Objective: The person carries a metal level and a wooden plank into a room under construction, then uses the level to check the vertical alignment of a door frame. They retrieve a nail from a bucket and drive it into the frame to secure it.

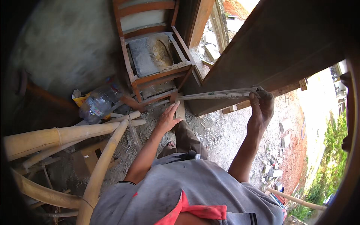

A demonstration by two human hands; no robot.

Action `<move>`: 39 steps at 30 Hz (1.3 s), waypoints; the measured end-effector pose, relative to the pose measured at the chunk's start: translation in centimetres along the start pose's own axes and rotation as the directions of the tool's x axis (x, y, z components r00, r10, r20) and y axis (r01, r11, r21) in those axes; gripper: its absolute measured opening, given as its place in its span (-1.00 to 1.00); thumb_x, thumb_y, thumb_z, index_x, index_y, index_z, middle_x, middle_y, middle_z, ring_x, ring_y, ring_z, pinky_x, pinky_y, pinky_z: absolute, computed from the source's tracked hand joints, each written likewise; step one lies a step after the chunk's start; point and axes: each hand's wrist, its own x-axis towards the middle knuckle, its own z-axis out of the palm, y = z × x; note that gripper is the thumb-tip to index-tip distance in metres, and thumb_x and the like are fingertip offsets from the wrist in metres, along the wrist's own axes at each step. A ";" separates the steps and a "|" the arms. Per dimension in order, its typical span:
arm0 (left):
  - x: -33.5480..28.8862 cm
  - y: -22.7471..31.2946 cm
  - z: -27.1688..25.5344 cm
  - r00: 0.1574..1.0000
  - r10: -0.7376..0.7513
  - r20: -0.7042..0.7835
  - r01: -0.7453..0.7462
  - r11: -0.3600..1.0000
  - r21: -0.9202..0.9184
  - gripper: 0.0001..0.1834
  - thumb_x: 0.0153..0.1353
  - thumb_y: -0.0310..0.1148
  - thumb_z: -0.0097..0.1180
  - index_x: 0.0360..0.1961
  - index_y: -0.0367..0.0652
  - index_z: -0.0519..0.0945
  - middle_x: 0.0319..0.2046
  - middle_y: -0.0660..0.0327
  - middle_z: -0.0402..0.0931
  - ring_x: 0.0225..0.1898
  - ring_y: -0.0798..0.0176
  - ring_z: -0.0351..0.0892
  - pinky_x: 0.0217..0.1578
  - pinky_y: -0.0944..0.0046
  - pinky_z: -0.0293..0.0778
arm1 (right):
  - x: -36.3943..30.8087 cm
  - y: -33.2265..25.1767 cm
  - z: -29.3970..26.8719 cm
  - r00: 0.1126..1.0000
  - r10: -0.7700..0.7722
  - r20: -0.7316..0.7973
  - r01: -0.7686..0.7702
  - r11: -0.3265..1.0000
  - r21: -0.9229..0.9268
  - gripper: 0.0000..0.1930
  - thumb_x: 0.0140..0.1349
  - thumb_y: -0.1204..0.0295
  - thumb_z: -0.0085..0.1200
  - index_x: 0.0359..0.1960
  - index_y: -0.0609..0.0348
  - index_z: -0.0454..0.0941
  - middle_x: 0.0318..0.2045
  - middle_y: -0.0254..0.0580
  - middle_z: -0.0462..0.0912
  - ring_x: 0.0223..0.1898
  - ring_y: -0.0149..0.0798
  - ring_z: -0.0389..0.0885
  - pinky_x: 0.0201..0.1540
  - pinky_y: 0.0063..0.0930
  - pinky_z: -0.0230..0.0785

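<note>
My right hand (261,108) pinches one end of a long, thin, pale strip (217,96) between thumb and fingers. It looks like dusty wood or metal; I cannot tell which. The strip lies roughly level across the front of a dark wall face (277,48) and narrows toward its left end. Near that left end is my left hand (167,119), its fingers stretched out and pointing forward. Whether its fingertips touch the strip cannot be made out. A small light brown board piece (180,110) shows just beside the left fingers.
A wooden chair (161,71) with a dusty, broken seat stands ahead. Bamboo poles (63,137) cross on the left, near a clear plastic bottle (98,105). Rubble (225,131) covers the floor. At right are broken blocks (275,173), red soil (294,138) and plants (333,150).
</note>
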 end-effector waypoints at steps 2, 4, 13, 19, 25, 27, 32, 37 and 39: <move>1.2 2.8 2.0 0.978 0.200 -0.061 -0.201 0.980 -0.006 -0.13 0.07 -0.28 0.40 0.40 -0.06 0.25 0.30 -0.02 0.31 0.30 -0.14 0.29 0.27 -0.05 0.27 | -1.0 -2.2 -4.0 0.999 -0.017 -0.048 0.022 0.993 0.113 -0.78 0.25 0.58 0.22 -0.08 0.13 0.53 -0.16 -0.25 0.67 -0.11 -0.38 0.62 0.11 -0.41 0.43; 1.6 5.0 4.2 0.947 0.316 -0.055 -0.316 0.949 0.007 -0.11 0.04 -0.26 0.42 0.40 -0.04 0.26 0.30 0.00 0.31 0.31 -0.14 0.28 0.28 -0.07 0.24 | -2.1 -3.9 -8.2 0.995 -0.058 -0.080 0.072 0.980 0.186 -0.81 0.27 0.59 0.20 -0.12 0.13 0.51 -0.18 -0.23 0.67 -0.14 -0.38 0.64 0.03 -0.46 0.49; -6.0 12.3 11.9 0.837 0.195 0.510 -0.223 0.975 -0.007 -0.44 -0.01 0.08 0.42 -0.24 -0.17 0.54 -0.47 -0.01 0.61 -0.33 -0.19 0.64 -0.35 -0.04 0.49 | -9.3 -2.1 -28.5 0.692 0.164 -0.703 0.038 0.964 0.262 -0.63 0.27 0.44 0.26 0.05 0.15 0.40 -0.32 -0.34 0.65 -0.35 -0.51 0.60 -0.31 -0.69 0.48; -11.7 20.4 19.9 0.622 0.127 0.772 -0.309 0.946 0.093 -0.54 0.19 0.01 0.28 -0.24 -0.19 0.48 -0.49 -0.09 0.59 -0.31 -0.26 0.62 -0.34 -0.11 0.46 | -18.3 5.1 -41.3 0.437 0.368 -0.821 -0.233 0.928 0.292 -0.73 0.45 0.19 -0.01 0.00 0.08 0.48 -0.38 -0.44 0.54 -0.39 -0.51 0.48 -0.37 -0.51 0.44; -15.7 30.0 30.7 0.486 0.373 0.790 -0.549 0.834 -0.056 -0.68 0.31 -0.15 0.14 -0.11 -0.16 0.45 -0.25 -0.12 0.59 -0.23 -0.29 0.58 -0.30 -0.15 0.47 | -22.4 9.5 -57.7 0.117 0.341 -0.933 0.046 0.936 0.348 -0.76 0.51 0.19 -0.18 -0.19 0.04 0.43 -0.50 -0.34 0.47 -0.56 -0.36 0.47 -0.57 -0.40 0.39; -15.7 32.4 34.3 0.433 0.321 0.842 -0.585 0.811 -0.008 -0.68 0.31 -0.17 0.13 -0.06 -0.14 0.44 -0.21 -0.10 0.58 -0.21 -0.29 0.57 -0.28 -0.16 0.47 | -23.6 9.5 -62.4 0.051 0.422 -0.905 0.158 0.892 0.424 -0.73 0.50 0.17 -0.20 -0.29 0.03 0.40 -0.51 -0.31 0.47 -0.61 -0.30 0.45 -0.62 -0.34 0.36; -15.0 37.9 42.3 0.379 0.329 0.865 -0.555 0.829 -0.072 -0.70 0.34 -0.20 0.09 -0.01 -0.13 0.44 -0.27 -0.16 0.57 -0.21 -0.32 0.56 -0.28 -0.18 0.43 | -24.4 7.6 -69.0 0.120 0.368 -0.922 0.245 0.889 0.386 -0.74 0.51 0.17 -0.16 -0.21 0.07 0.44 -0.48 -0.36 0.48 -0.48 -0.37 0.48 -0.46 -0.41 0.42; -13.3 43.3 49.1 0.333 0.397 0.855 -0.636 0.764 -0.107 -0.69 0.36 -0.25 0.06 -0.03 -0.23 0.40 -0.31 -0.22 0.56 -0.25 -0.35 0.55 -0.30 -0.18 0.41 | -20.7 10.3 -70.6 -0.018 0.407 -0.913 0.151 0.904 0.400 -0.66 0.51 0.09 -0.16 -0.29 0.07 0.44 -0.53 -0.41 0.40 -0.52 -0.42 0.38 -0.47 -0.45 0.30; -11.6 45.3 51.2 0.296 0.434 0.851 -0.672 0.728 -0.137 -0.69 0.36 -0.25 0.06 -0.05 -0.27 0.38 -0.33 -0.23 0.55 -0.27 -0.36 0.54 -0.30 -0.19 0.40 | -19.2 11.7 -72.5 -0.028 0.377 -0.926 0.103 0.922 0.372 -0.62 0.50 0.06 -0.16 -0.32 0.07 0.45 -0.55 -0.41 0.37 -0.53 -0.43 0.35 -0.48 -0.44 0.27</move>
